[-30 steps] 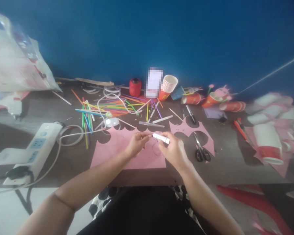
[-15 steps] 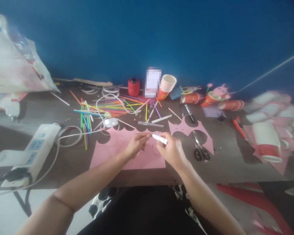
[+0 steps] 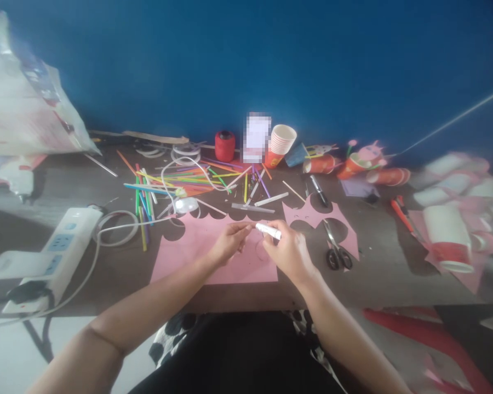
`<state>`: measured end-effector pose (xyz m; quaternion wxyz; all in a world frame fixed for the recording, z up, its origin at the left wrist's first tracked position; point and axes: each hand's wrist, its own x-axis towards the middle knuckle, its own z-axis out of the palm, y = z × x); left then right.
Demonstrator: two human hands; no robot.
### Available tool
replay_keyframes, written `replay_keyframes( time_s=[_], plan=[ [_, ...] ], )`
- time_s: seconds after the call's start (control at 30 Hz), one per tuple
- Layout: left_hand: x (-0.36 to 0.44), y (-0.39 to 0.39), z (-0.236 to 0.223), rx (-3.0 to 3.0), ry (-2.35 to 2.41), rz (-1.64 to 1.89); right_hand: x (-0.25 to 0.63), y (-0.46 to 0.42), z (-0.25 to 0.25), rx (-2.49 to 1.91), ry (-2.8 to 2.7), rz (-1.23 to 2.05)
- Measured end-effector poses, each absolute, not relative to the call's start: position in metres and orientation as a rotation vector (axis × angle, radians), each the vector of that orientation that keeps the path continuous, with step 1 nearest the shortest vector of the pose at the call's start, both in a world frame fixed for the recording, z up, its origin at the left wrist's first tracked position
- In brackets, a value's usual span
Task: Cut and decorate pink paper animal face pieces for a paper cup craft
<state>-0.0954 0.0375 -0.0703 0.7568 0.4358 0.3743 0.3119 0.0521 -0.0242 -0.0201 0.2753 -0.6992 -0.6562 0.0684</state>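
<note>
A white marker pen (image 3: 268, 231) is gripped in my right hand (image 3: 290, 249), its tip pointing left toward my other fingers. My left hand (image 3: 232, 241) is closed in a pinch right at that tip; whatever lies between its fingers is too small or hidden to make out. Both hands are over a sheet of pink paper (image 3: 189, 257) whose far edge is cut into scallops. A round outline is drawn on the sheet beside my right hand. To the right are scissors (image 3: 337, 254) with black handles, lying across a cut pink paper scrap (image 3: 312, 213).
Colourful sticks (image 3: 181, 180) lie scattered behind the sheet with a white cable. A power strip (image 3: 61, 246) is on the left. Stacked paper cups (image 3: 282, 139), a red spool (image 3: 224, 146), a black marker (image 3: 319, 191) and a red utility knife (image 3: 405, 213) are farther back and right.
My right hand and the marker have shifted very slightly. Otherwise, both hands keep nearly the same pose over the pink sheet.
</note>
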Motion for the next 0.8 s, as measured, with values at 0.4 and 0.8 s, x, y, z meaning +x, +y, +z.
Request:
replay_keyframes(
  time_s=[0.4,0.8],
  plan=[
    [-0.095,0.038,-0.083,1.183,0.969,0.7,0.052,-0.025,-0.02,-1.917,-1.77,0.191],
    [-0.096,0.041,-0.079,1.059,0.918,0.705,0.056,-0.024,-0.023,-1.915,-1.786,0.122]
  ],
)
